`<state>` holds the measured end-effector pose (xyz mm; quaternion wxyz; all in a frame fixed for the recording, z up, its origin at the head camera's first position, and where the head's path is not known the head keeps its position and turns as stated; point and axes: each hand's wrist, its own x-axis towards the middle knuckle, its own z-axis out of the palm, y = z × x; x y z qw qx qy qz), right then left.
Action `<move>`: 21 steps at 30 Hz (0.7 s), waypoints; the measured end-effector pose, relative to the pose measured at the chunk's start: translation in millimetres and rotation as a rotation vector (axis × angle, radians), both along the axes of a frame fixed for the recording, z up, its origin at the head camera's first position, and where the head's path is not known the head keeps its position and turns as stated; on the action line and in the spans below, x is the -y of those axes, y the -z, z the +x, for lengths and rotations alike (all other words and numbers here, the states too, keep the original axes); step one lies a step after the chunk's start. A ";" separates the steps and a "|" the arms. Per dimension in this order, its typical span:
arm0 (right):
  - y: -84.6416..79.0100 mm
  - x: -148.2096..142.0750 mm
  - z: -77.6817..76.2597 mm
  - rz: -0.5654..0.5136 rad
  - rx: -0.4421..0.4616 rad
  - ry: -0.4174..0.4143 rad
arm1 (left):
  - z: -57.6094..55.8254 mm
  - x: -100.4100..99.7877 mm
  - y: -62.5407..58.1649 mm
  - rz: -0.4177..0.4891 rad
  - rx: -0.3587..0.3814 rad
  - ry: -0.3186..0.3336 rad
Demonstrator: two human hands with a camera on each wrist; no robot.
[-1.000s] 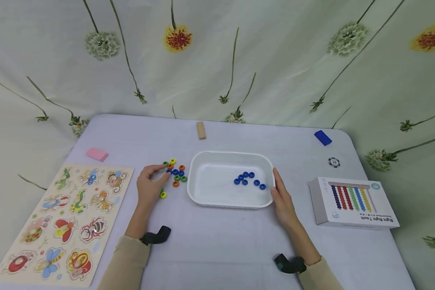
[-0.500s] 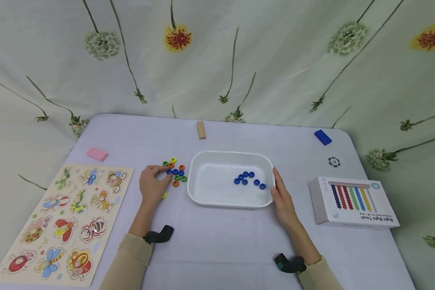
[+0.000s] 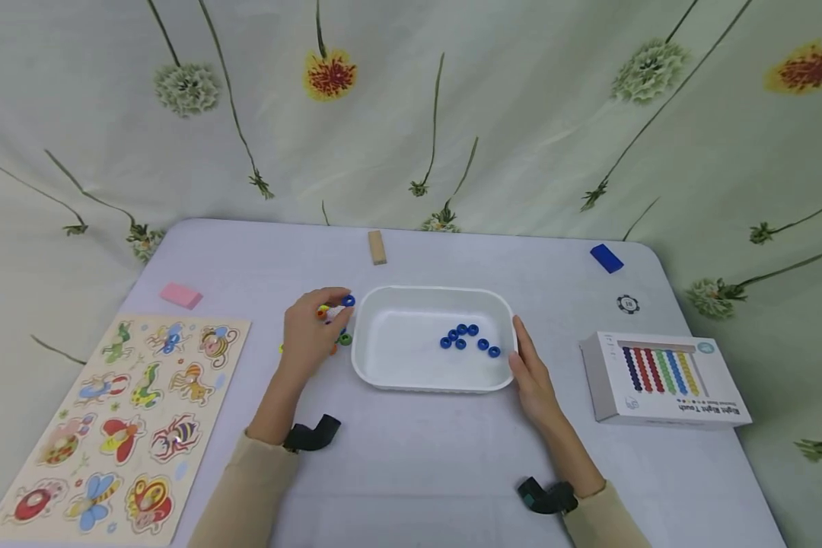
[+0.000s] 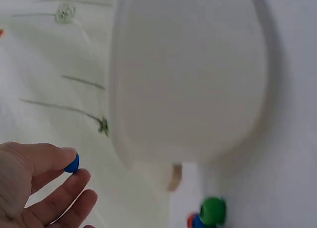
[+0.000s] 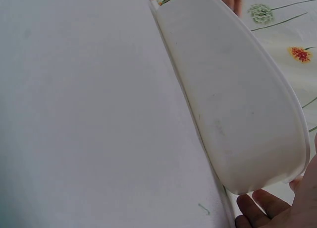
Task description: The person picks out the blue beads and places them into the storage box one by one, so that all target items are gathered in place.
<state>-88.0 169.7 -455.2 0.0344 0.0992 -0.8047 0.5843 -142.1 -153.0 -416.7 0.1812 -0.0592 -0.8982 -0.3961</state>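
Observation:
My left hand (image 3: 306, 331) pinches a blue bead (image 3: 348, 301) between thumb and fingertips, just off the left rim of the white tray (image 3: 397, 377). The same blue bead (image 4: 73, 163) shows in the left wrist view, lifted clear of the table. Several blue beads (image 3: 461, 344) lie inside the tray, toward its right half. My right hand (image 3: 537, 384) holds the tray's right end, thumb at the rim and fingers along the outside wall. Under and behind my left hand, loose beads, including a green bead (image 3: 345, 339), are partly hidden.
An insect picture board (image 3: 130, 426) lies at left, near a pink block (image 3: 181, 295). Behind the tray is a wooden block (image 3: 377, 247). To the right are a blue block (image 3: 606, 258), a round chip (image 3: 627, 304) and a white box (image 3: 664, 380).
My left hand has taken a blue bead from the loose pile, lifted it and moved right toward the tray. My right hand stays at the tray's right end.

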 end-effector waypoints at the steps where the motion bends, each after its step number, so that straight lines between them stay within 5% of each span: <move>1: -0.2 -0.1 0.1 0.002 -0.001 0.001 | -2.0 -8.6 -5.1 0.015 0.001 0.046; 5: 0.3 -0.8 0.3 0.006 0.009 -0.005 | -13.1 -42.1 -12.6 0.060 0.095 0.203; 9: 1.7 0.9 0.3 0.007 0.026 -0.003 | -23.7 -71.0 -4.9 0.094 0.216 0.292; 15: 0.9 2.9 0.2 0.010 0.023 0.003 | -34.8 -101.4 18.2 0.103 0.327 0.321; 21: -1.8 1.3 1.5 0.014 0.033 0.018 | -41.5 -114.5 29.9 0.004 0.444 0.321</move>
